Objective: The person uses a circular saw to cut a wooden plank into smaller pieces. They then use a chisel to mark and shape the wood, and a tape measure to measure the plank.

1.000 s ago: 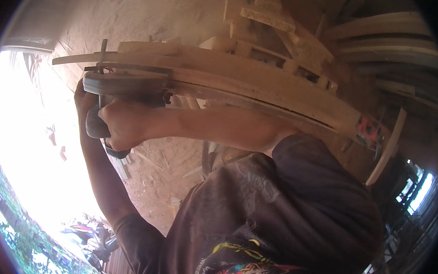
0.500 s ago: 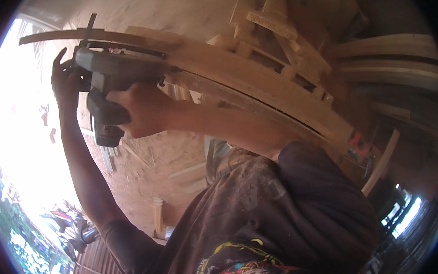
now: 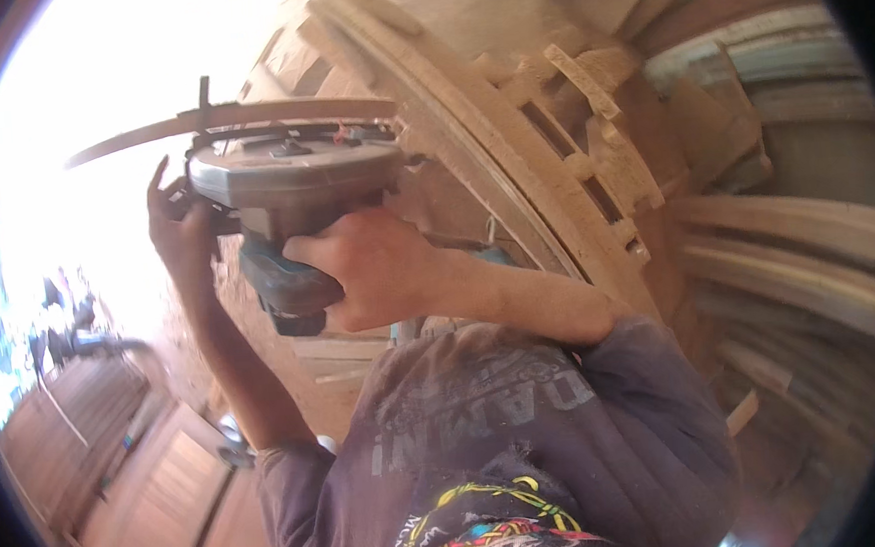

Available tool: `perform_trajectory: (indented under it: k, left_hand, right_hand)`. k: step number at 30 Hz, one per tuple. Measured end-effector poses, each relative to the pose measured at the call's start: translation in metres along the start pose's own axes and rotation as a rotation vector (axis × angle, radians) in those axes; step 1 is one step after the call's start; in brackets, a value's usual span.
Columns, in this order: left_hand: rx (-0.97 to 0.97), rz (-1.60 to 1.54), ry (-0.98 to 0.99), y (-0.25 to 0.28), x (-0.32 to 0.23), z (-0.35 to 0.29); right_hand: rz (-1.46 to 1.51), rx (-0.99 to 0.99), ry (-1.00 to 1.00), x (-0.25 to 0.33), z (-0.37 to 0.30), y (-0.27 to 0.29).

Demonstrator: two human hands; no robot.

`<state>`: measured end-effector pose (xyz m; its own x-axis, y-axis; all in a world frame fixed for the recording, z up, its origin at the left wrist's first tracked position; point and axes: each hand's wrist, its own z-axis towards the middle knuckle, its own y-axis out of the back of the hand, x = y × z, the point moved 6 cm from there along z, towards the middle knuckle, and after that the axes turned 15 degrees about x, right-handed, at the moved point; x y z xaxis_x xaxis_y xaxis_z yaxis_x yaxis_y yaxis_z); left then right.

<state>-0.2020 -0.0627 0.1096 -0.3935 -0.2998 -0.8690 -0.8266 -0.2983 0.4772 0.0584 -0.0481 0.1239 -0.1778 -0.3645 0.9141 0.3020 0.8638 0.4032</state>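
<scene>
A circular saw [image 3: 296, 172] with a grey rounded housing and a teal-and-black handle is held up in front of my chest. My right hand [image 3: 372, 262] is wrapped round its rear handle. My left hand [image 3: 182, 219] grips the dark part at the saw's front left, one finger sticking up. A thin, slightly bowed strip of brown wood [image 3: 148, 134] runs along the saw's far side and juts out to the left. An upright dark bar [image 3: 205, 102] stands at the base plate's front. The blade is hidden from view.
Right of the saw stretches a long dusty timber beam [image 3: 479, 131] with a groove along it. Slotted wood pieces [image 3: 592, 179] lie beside it. Stacked boards [image 3: 787, 252] fill the far right. Wooden panels [image 3: 160, 491] stand at the lower left, near strong daylight.
The saw, both hands and the wood strip have shifted right and down in the picture, away from the beam's near-left end. The view has swung left, showing more panels. Both hands keep their grip.
</scene>
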Motion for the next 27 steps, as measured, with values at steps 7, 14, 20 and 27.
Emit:
perform_trajectory:
  k: [7, 14, 20, 27]
  left_hand:
    - [-0.134, -0.327, 0.334, -0.065, 0.150, -0.238]
    - [-0.150, -0.671, 0.703, -0.172, 0.225, -0.398]
    - [-0.343, -0.613, 0.919, -0.212, 0.294, -0.544]
    - [-0.211, -0.467, 1.122, -0.272, 0.327, -0.642]
  right_hand:
    - [0.147, 0.389, -0.063, -0.023, -0.082, -0.115]
    - [0.156, 0.665, -0.289, -0.057, -0.158, -0.207]
    - [0.023, 0.743, -0.390, -0.093, -0.179, -0.276]
    - [-0.117, 0.800, -0.570, -0.125, -0.148, -0.334]
